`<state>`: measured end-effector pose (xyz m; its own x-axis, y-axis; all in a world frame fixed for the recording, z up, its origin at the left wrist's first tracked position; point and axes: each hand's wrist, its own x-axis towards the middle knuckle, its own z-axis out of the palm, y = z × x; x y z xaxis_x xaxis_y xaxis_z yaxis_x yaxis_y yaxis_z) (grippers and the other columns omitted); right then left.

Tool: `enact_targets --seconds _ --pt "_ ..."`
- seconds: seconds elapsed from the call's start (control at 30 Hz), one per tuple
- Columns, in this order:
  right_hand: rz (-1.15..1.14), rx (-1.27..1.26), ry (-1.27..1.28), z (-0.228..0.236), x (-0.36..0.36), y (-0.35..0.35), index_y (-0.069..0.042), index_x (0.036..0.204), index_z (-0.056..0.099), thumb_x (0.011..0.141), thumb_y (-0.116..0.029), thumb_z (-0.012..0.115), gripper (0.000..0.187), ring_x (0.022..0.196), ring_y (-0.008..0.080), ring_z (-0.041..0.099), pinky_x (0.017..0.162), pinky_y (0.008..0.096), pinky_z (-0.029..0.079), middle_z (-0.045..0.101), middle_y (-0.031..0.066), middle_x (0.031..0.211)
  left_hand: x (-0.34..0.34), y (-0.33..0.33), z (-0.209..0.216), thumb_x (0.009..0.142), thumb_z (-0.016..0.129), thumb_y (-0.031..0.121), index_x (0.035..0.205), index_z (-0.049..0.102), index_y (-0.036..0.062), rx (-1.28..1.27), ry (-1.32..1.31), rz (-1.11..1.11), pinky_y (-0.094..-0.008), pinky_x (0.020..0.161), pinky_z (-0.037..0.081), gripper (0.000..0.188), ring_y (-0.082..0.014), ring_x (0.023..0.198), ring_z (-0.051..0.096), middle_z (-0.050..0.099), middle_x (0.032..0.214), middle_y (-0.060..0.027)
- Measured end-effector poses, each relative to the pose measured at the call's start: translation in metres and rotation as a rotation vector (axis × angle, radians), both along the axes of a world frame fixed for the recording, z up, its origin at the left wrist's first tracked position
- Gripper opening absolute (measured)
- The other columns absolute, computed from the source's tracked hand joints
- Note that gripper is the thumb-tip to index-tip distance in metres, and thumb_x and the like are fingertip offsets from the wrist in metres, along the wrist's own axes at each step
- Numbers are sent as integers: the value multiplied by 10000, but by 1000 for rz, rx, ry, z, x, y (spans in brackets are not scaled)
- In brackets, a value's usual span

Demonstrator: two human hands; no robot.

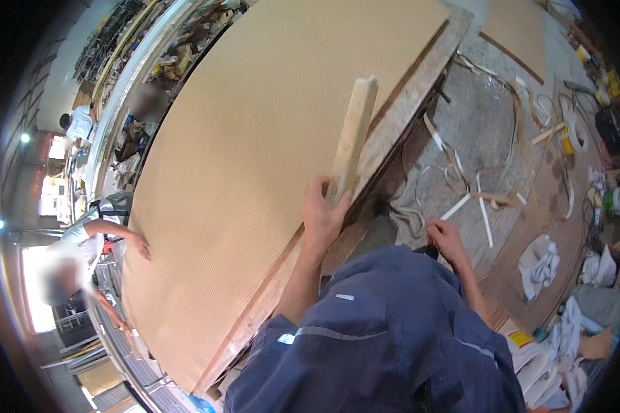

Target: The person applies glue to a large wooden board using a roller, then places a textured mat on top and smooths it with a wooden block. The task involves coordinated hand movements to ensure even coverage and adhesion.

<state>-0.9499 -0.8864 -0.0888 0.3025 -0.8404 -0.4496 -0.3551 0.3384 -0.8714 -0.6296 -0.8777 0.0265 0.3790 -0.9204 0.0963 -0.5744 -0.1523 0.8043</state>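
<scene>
My left hand (325, 219) is closed round the lower end of a pale wooden bar (355, 131), squared like a short length of timber. The bar points away from me over the near edge of a large tan ribbed sheet (255, 124), which lies on a worktable (408, 88). My right hand (449, 242) hangs to the right of the table, beside my body, with its fingers curled in. Something dark shows just below that hand, but what the fingers hold, if anything, cannot be made out.
Another person (83, 241) stands at the table's left side, one hand over the sheet. Pale strips (486, 210) lie tangled on the floor to my right. Beyond them are a tape roll (573, 134), white rags (539, 265) and a tan panel (515, 38). Cluttered shelving (176, 58) runs along the far left.
</scene>
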Motion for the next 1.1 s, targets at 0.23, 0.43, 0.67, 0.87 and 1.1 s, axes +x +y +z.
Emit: enact_targets --seconds 0.23,0.43,0.67,0.87,1.1 --pt "-246 199 22 -5 -37 -64 12 978 632 911 -144 528 200 532 138 587 479 273 480 576 44 671 41 -106 -21 788 707 202 1085 508 -29 122 60 138 -405 764 478 426 -299 870 619 611 926 -199" --pt "-201 185 95 -22 -32 -135 5 1027 635 918 -143 524 215 547 144 598 488 272 479 576 48 673 115 -145 -38 818 676 212 1122 471 -53 385 239 346 -398 771 483 453 -250 900 609 608 961 -190" --pt "-48 128 48 -38 -6 -236 -25 915 633 903 -153 528 165 536 123 563 493 277 461 543 20 651 175 -123 -67 938 591 302 1425 315 -53 276 -438 712 -486 917 452 663 -422 1064 542 495 1233 -280" --pt "151 122 135 -76 -22 -328 11 1021 651 886 -167 542 249 530 149 603 502 303 487 614 53 686 186 -160 -70 954 541 358 1490 306 68 463 -450 787 -482 846 497 653 -394 1032 558 460 1244 -271" --pt "152 190 128 -136 -135 -433 20 973 651 891 -155 527 229 517 155 578 502 317 495 571 54 634 185 -278 -83 975 480 414 1482 357 99 698 -586 976 -432 703 541 609 -330 936 605 517 1177 -240"
